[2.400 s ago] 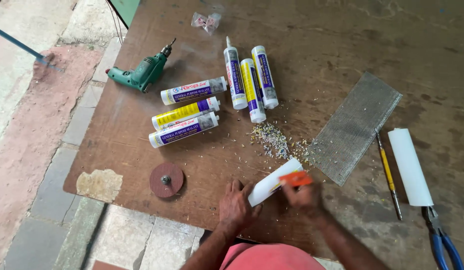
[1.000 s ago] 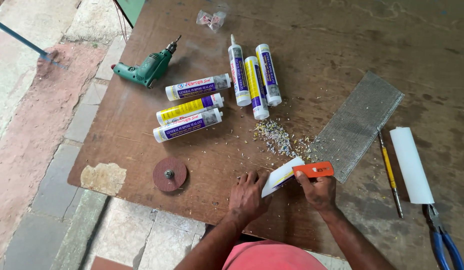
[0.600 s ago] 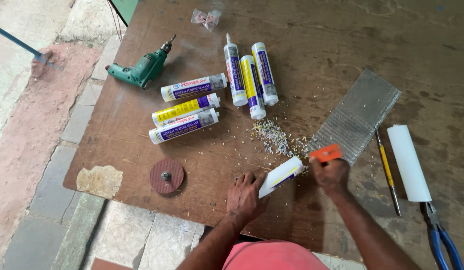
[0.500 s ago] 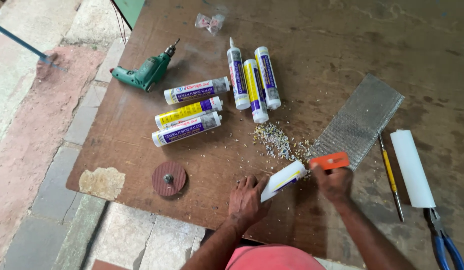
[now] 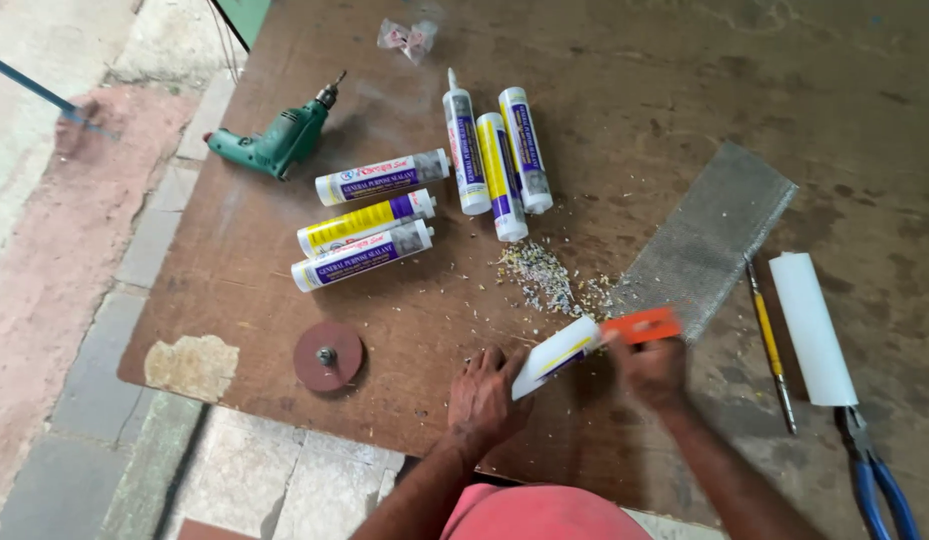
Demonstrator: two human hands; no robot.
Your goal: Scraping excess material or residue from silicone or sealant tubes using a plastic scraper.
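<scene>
The left hand [image 5: 481, 398] is closed around a white sealant tube [image 5: 556, 356], pinning it flat near the front edge of the bench [image 5: 234, 300]. The right hand [image 5: 652, 368], blurred with motion, grips an orange cutter [image 5: 641, 326] at the tube's far end. A second ago the cutter sat lower, beside the tube; since then it has swept up and away to the right past the tube's tip, which looks like a slicing stroke along that end. Pale shavings [image 5: 544, 275] lie scattered just beyond the tube. Six more tubes [image 5: 424, 190], a green drill [image 5: 274, 142], a round disc [image 5: 328, 356], a mesh sheet [image 5: 709, 238], a white roll [image 5: 810, 328] and blue pliers [image 5: 879, 480] rest untouched around them.
</scene>
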